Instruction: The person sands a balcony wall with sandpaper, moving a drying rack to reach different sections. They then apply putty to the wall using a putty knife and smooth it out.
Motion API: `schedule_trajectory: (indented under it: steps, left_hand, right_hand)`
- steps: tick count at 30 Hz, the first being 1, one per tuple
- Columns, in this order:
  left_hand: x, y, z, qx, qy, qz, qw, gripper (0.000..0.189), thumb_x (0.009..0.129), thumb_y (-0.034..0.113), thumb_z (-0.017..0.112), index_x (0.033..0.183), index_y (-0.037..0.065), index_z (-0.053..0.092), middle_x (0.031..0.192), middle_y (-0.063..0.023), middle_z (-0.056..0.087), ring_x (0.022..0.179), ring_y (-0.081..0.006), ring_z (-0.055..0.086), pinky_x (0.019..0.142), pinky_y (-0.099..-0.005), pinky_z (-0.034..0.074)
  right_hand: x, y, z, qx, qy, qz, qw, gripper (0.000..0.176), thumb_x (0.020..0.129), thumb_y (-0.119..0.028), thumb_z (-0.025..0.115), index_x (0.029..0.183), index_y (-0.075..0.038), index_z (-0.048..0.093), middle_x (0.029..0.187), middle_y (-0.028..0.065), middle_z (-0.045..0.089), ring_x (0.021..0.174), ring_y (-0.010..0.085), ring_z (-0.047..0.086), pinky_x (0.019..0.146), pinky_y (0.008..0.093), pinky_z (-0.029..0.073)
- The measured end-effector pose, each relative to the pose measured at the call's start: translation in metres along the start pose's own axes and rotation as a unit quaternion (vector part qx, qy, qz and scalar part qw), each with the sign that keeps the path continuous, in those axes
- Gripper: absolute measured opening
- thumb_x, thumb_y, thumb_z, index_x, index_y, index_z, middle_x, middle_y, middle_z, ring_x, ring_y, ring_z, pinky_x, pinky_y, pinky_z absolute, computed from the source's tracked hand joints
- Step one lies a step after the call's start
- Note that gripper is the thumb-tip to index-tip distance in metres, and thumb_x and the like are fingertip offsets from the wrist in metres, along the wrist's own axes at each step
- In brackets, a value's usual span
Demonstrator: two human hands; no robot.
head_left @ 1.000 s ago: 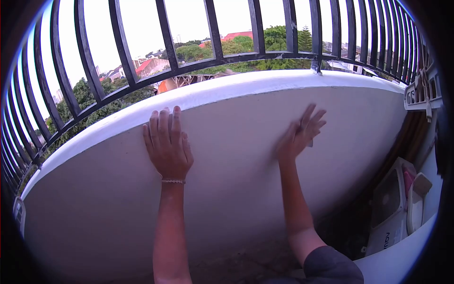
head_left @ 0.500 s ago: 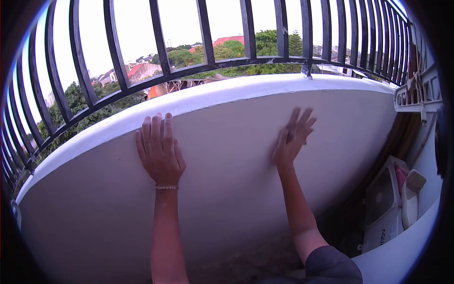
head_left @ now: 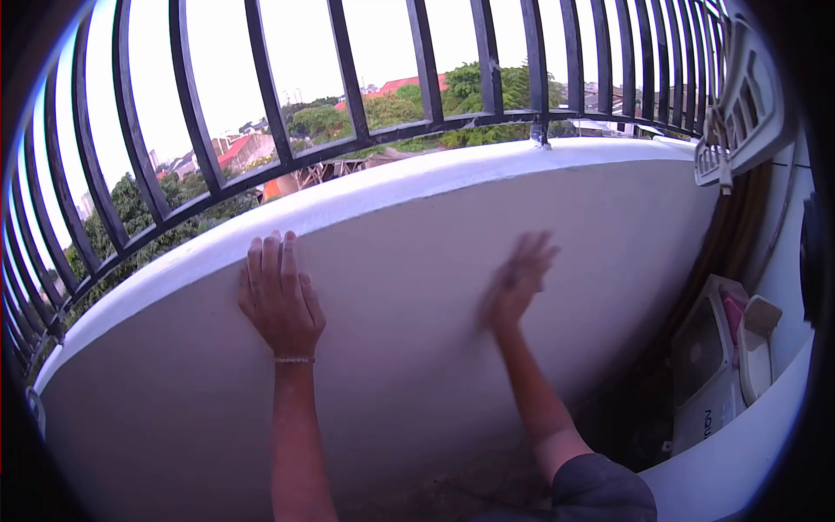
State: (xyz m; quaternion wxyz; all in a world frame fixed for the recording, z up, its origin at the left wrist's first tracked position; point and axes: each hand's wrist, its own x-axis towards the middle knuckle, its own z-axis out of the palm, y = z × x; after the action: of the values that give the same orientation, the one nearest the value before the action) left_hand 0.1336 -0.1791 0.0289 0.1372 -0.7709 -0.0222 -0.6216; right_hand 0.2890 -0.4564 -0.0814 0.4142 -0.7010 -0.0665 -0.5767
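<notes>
Matt, smooth plastered wall (head_left: 417, 287) under dark metal railing (head_left: 348, 78).

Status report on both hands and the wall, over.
Left hand open, flat on the white balcony wall. Right hand at the same wall, blurred; contact and grip unclear. Nothing between hands and wall; black railing above.

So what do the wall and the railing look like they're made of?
Wall: likely plastered masonry with matte pale paint; it looks smooth and seamless. Railing: probably metal, painted dark; thin straight bars joined to a curved rail.
</notes>
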Motion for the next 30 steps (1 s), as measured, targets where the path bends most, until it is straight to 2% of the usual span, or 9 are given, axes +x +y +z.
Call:
schedule_trajectory:
  steps: [4, 8, 11, 14, 16, 20, 26, 28, 30]
  left_hand:
    - [0.004, 0.006, -0.001, 0.005, 0.002, -0.010, 1.000, 0.052, 0.092, 0.019, 0.045, 0.143, 0.007, 0.046, 0.144, -0.0127, 0.048, 0.139, -0.0335, 0.039, 0.112, -0.0492, 0.024]
    - [0.006, 0.004, 0.000, 0.003, 0.011, 0.001, 1.000, 0.051, 0.092, 0.018, 0.045, 0.142, 0.006, 0.047, 0.143, -0.0131, 0.048, 0.139, -0.0340, 0.039, 0.111, -0.0486, 0.026]
    - [0.002, 0.002, -0.002, -0.005, -0.001, 0.007, 1.000, 0.051, 0.093, 0.018, 0.045, 0.142, 0.006, 0.047, 0.143, -0.0131, 0.048, 0.138, -0.0342, 0.040, 0.110, -0.0487, 0.027]
    - [0.000, 0.000, -0.001, -0.008, 0.004, 0.005, 1.000, 0.050, 0.093, 0.018, 0.045, 0.141, 0.006, 0.047, 0.143, -0.0131, 0.049, 0.138, -0.0345, 0.040, 0.110, -0.0488, 0.028]
    - [0.002, 0.000, 0.001, -0.012, 0.017, 0.005, 1.000, 0.050, 0.093, 0.017, 0.045, 0.141, 0.006, 0.046, 0.142, -0.0135, 0.049, 0.138, -0.0347, 0.041, 0.109, -0.0489, 0.028]
    - [0.003, 0.009, -0.001, 0.009, 0.022, 0.001, 1.000, 0.051, 0.092, 0.016, 0.045, 0.141, 0.006, 0.045, 0.142, -0.0146, 0.049, 0.138, -0.0346, 0.042, 0.109, -0.0482, 0.029]
    - [0.003, 0.005, 0.001, 0.004, 0.023, 0.007, 1.000, 0.051, 0.092, 0.016, 0.046, 0.142, 0.006, 0.045, 0.142, -0.0143, 0.049, 0.138, -0.0340, 0.041, 0.106, -0.0471, 0.029]
    - [0.002, 0.002, 0.000, -0.004, 0.015, 0.011, 1.000, 0.051, 0.092, 0.016, 0.046, 0.142, 0.006, 0.045, 0.142, -0.0139, 0.049, 0.138, -0.0338, 0.041, 0.105, -0.0468, 0.029]
    - [0.000, 0.000, 0.001, -0.014, 0.022, 0.016, 1.000, 0.051, 0.092, 0.016, 0.046, 0.142, 0.007, 0.045, 0.143, -0.0134, 0.049, 0.139, -0.0335, 0.041, 0.106, -0.0468, 0.029]
  right_hand:
    - [0.101, -0.028, 0.014, -0.053, 0.127, 0.163, 0.977, 0.060, 0.100, -0.026, 0.044, 0.156, -0.020, 0.026, 0.163, 0.0170, 0.015, 0.146, 0.0522, 0.007, 0.118, 0.0609, 0.001]
    - [0.061, -0.141, 0.038, 0.020, -0.023, -0.070, 0.997, 0.074, 0.086, -0.019, 0.063, 0.154, -0.024, 0.033, 0.162, 0.0172, 0.018, 0.146, 0.0524, 0.009, 0.118, 0.0612, 0.011]
    - [-0.022, -0.129, 0.026, 0.015, -0.210, -0.341, 0.916, 0.061, 0.087, -0.033, 0.061, 0.146, -0.032, 0.046, 0.158, 0.0145, 0.030, 0.145, 0.0490, 0.021, 0.115, 0.0642, 0.020]
    - [-0.037, -0.012, 0.006, -0.091, -0.119, -0.279, 0.949, 0.056, 0.087, -0.028, 0.059, 0.143, -0.029, 0.052, 0.156, 0.0138, 0.036, 0.145, 0.0452, 0.024, 0.114, 0.0632, 0.022]
    - [0.013, 0.034, -0.015, -0.006, -0.020, -0.047, 0.999, 0.054, 0.096, -0.027, 0.044, 0.149, -0.020, 0.044, 0.160, 0.0189, 0.026, 0.146, 0.0503, 0.013, 0.116, 0.0637, 0.007]
    - [0.101, 0.005, 0.000, -0.065, 0.094, 0.137, 0.984, 0.061, 0.100, -0.032, 0.039, 0.158, -0.020, 0.022, 0.165, 0.0159, 0.007, 0.147, 0.0517, 0.001, 0.117, 0.0632, 0.000]
    - [0.032, -0.127, 0.021, -0.049, -0.130, -0.170, 0.976, 0.062, 0.092, -0.034, 0.057, 0.151, -0.034, 0.037, 0.164, 0.0118, 0.016, 0.147, 0.0501, 0.012, 0.116, 0.0630, 0.016]
    - [-0.020, -0.083, 0.016, -0.024, -0.226, -0.337, 0.914, 0.058, 0.092, -0.038, 0.057, 0.148, -0.034, 0.043, 0.161, 0.0094, 0.026, 0.146, 0.0471, 0.019, 0.115, 0.0638, 0.019]
    - [-0.027, 0.003, -0.002, -0.086, -0.190, -0.340, 0.917, 0.054, 0.093, -0.034, 0.055, 0.146, -0.035, 0.045, 0.158, 0.0074, 0.033, 0.145, 0.0422, 0.026, 0.116, 0.0590, 0.022]
